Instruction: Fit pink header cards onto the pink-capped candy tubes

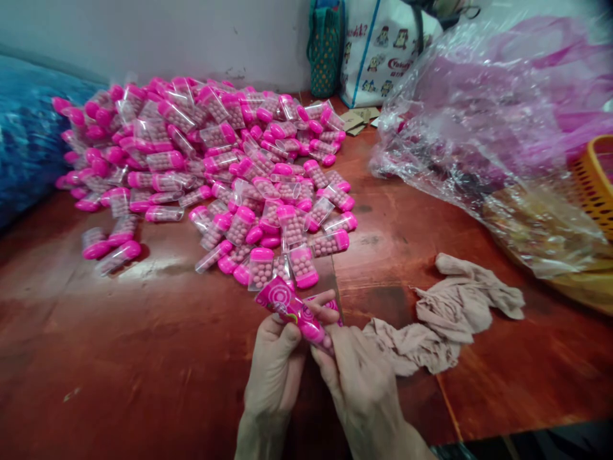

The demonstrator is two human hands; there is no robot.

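Between thumb and fingers, my left hand (275,367) grips a pink printed wrapper sleeve (280,299) with white ring patterns. My right hand (366,383) is closed around a small clear container of pink balls (328,344); its bright pink cap (311,329) sits at the sleeve's lower end, partly inside or behind it. Another bit of pink printed film shows behind the fingers; which hand has it I cannot tell. Just beyond my hands lies a large heap of similar pink-capped containers (292,223).
A crumpled beige cloth (450,313) lies right of my hands on the reddish-brown table (158,358). Clear and pink plastic bags (479,108) and an orange basket (598,185) stand at right. Behind are a white printed bag (378,57) and cardboard pieces (357,120); blue plastic (38,128) is left.
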